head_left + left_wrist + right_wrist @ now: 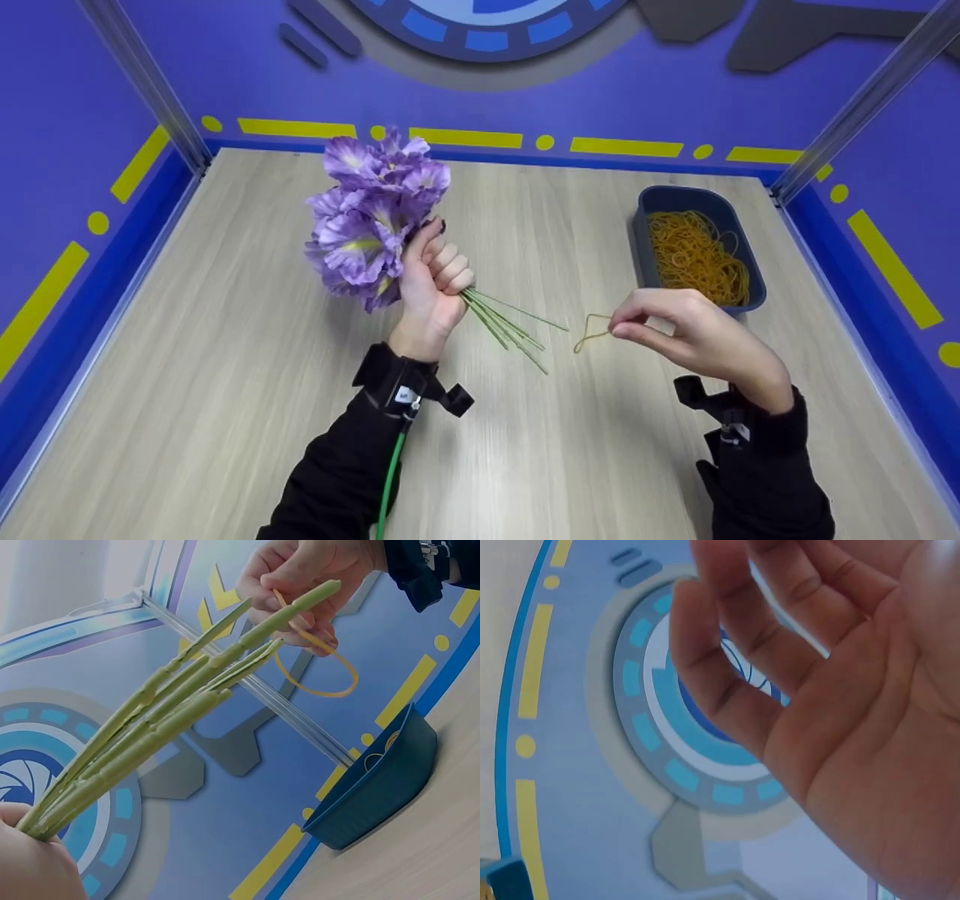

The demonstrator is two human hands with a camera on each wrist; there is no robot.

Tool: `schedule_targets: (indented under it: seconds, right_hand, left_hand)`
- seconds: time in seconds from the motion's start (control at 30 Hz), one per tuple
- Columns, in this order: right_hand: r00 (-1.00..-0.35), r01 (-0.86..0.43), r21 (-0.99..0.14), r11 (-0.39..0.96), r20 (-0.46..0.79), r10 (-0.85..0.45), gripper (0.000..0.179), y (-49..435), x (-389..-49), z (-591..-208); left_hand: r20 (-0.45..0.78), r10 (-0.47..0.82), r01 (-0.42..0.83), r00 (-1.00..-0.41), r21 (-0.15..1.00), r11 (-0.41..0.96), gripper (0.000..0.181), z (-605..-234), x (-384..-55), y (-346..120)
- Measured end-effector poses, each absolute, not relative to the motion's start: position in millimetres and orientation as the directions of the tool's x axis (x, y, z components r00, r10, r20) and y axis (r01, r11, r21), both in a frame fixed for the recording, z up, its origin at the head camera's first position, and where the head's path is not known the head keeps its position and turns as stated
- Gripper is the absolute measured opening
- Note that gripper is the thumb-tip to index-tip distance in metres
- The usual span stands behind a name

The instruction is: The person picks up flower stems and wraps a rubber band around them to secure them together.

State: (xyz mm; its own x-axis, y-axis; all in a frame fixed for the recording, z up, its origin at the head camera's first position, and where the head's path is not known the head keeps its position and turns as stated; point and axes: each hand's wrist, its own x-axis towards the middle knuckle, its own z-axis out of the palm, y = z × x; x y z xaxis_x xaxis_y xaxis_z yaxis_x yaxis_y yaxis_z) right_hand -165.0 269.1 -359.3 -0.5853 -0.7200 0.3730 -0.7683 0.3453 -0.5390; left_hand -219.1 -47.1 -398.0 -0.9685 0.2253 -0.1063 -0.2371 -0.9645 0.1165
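A bunch of purple artificial flowers is held up in my left hand, its fingers curled round the green stems. The cut stem ends point toward the right, and in the left wrist view the stems fan out slightly from the fist. My right hand pinches a thin yellow rubber band between thumb and fingers. In the head view the band's loop hangs just right of the stem ends, apart from them. The right wrist view shows the palm and fingers, but not the band.
A dark blue-grey tub with a heap of rubber bands stands at the back right, just beyond my right hand. The light wood tabletop is bordered by blue printed panels and metal posts.
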Motion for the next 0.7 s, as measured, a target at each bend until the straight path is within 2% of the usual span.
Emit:
schedule_targets:
  seconds: [0.27, 0.43, 0.57, 0.7]
  right_hand:
    - [-0.509, -0.807, -0.536, 0.247, 0.421, -0.751, 0.036, 256.1, -162.0, -360.5]
    - [-0.475, -0.83, -0.52, 0.201, 0.472, -0.743, 0.031, 250.1, -160.2, -360.3]
    - [-0.466, -0.839, -0.508, 0.195, 0.487, -0.739, 0.025, 245.4, -159.3, -361.4]
    - [-0.478, -0.836, -0.506, 0.213, 0.481, -0.735, 0.028, 239.8, -158.2, -362.5]
  left_hand:
    - [-0.112, 0.225, -0.238, -0.968, 0.131, -0.962, 0.055, -397.0, -218.9, -47.3]
    - [-0.086, 0.25, -0.259, -0.964, 0.106, -0.96, 0.054, -398.3, -218.5, -48.0]
    - [-0.073, 0.255, -0.261, -0.964, 0.11, -0.959, 0.055, -398.9, -218.0, -48.5]
    - [-0.081, 0.252, -0.261, -0.964, 0.128, -0.957, 0.056, -399.2, -217.8, -48.7]
